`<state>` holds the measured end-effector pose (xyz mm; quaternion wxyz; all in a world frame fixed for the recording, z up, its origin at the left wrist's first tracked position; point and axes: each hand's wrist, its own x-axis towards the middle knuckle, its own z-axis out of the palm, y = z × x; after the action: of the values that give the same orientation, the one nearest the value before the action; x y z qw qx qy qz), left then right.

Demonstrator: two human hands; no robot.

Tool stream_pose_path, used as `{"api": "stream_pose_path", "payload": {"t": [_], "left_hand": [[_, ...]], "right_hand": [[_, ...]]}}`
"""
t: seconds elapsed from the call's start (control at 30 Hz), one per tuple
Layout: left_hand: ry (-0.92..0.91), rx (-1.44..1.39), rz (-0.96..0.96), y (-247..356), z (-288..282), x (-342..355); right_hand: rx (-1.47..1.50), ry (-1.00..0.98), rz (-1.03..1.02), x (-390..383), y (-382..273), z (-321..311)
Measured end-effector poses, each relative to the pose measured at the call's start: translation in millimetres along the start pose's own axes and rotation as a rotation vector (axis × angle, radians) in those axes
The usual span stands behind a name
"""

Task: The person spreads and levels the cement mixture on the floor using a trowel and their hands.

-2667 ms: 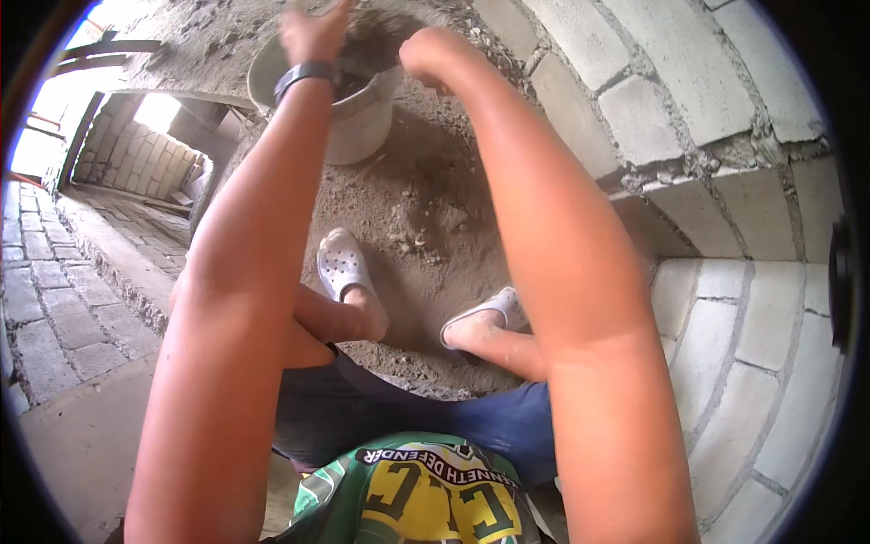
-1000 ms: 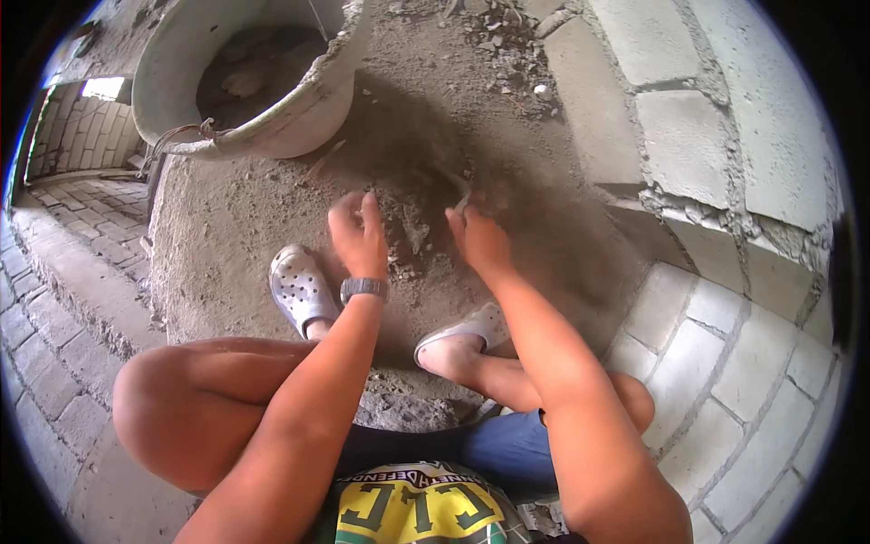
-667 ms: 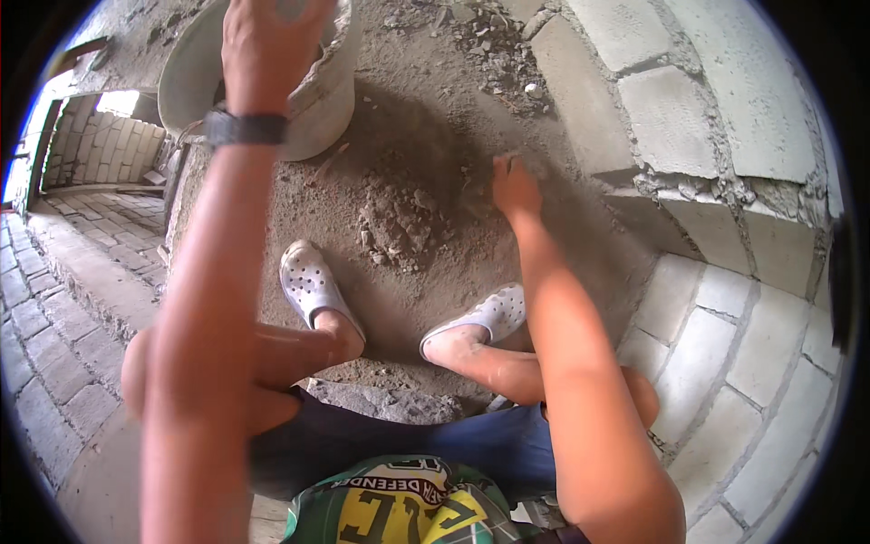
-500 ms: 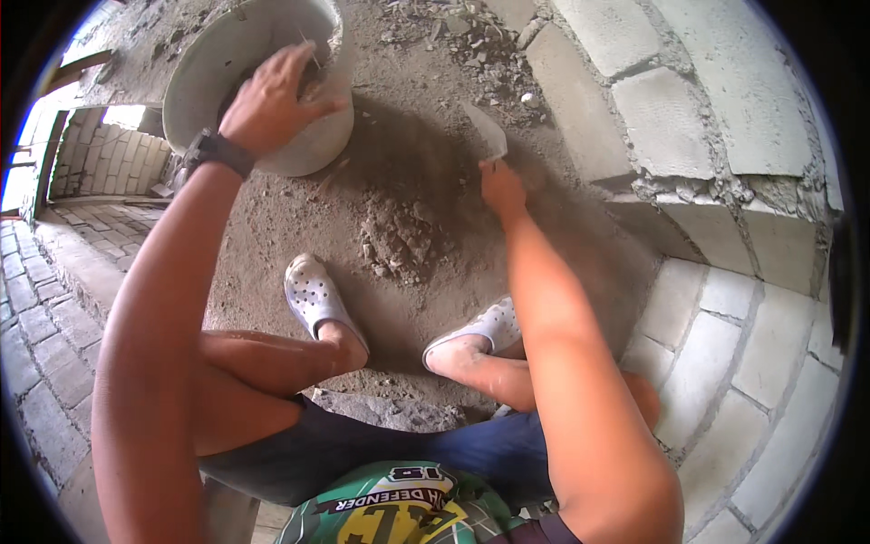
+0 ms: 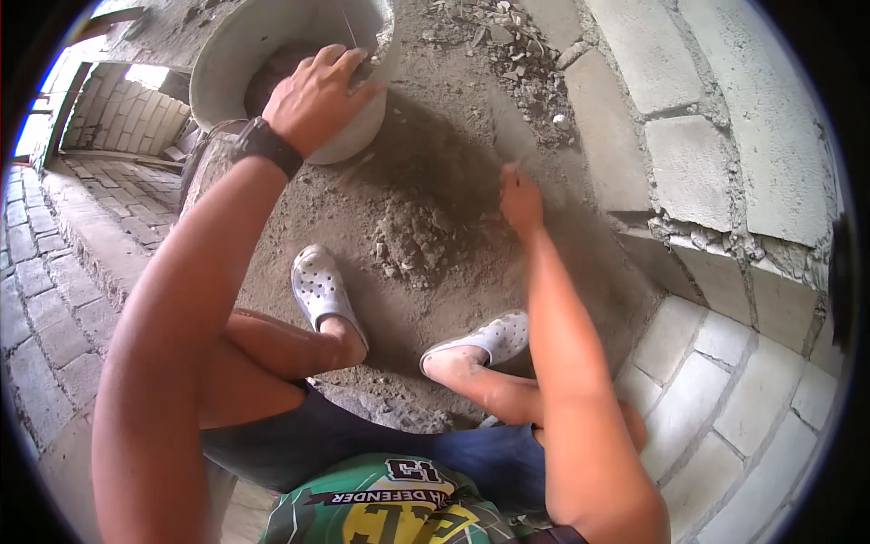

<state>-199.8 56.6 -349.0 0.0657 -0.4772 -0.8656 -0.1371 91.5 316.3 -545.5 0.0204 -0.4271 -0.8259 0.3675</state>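
Note:
A whitish round bucket stands at the upper left, tilted, with dark dirt inside. My left hand lies over its near rim, fingers bent inward and thumb stretched along the near wall; the fingertips are partly hidden. A thin wire or stick-like line shows just above those fingers. Farther right, my right hand is closed round the handle of a trowel. Its pale blade is smeared by motion and points away from me, low over the dirt. Between my hands and feet sits a small heap of crumbly dirt.
Loose rubble lies beyond the trowel. A block wall rises close on the right, with more blockwork below it. My clog-covered feet flank the dirt heap. Paving runs along the left.
The view has shifted a little. The bucket and my left hand have moved together slightly away and to the right. The trowel blade has become more blurred in my right hand.

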Motion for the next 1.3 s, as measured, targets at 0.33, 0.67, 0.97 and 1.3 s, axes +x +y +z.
{"api": "stream_pose_path", "payload": {"t": [0.33, 0.67, 0.97, 1.3], "left_hand": [[0.11, -0.096, 0.035, 13, -18, -3], [0.057, -0.023, 0.019, 6, -19, -4], [0.057, -0.053, 0.02, 2, -16, -6], [0.127, -0.07, 0.062, 6, -13, -3]], "right_hand": [[0.216, 0.338, 0.07, 120, -85, 58], [0.159, 0.138, 0.062, 139, -82, 46], [-0.012, -0.173, -0.032, 132, -93, 58], [-0.433, -0.129, -0.299, 143, -99, 31]]}}
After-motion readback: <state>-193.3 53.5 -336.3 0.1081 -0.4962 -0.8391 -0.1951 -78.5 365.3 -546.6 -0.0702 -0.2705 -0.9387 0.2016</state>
